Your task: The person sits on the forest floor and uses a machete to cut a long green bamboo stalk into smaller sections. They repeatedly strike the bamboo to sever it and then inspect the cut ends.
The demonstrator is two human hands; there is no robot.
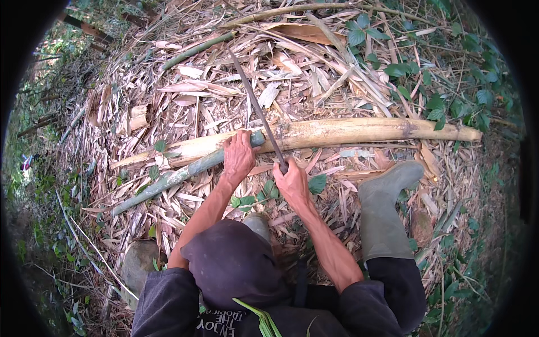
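Note:
My left hand (238,157) is closed around a green bamboo pole (182,175) close to its cut right end. That pole slants down to the left over the leaf litter. In my right hand (293,182) is the handle of a machete, fingers wrapped round it. Its long, narrow dark blade (255,104) points away and slightly left, passing just right of the pole's cut end. Whether blade and pole touch, I cannot tell. Behind both hands a thick yellowish bamboo log (359,130) lies crosswise, and the blade crosses over it. The green pole's upper end rests against or over this log.
Dry bamboo sheaths and leaves (191,87) cover the ground. A thin green stick (199,50) lies farther off. Leafy vines (398,70) grow at the far right. A rock (140,264) sits at near left. My grey-green boot (387,196) stands at the right.

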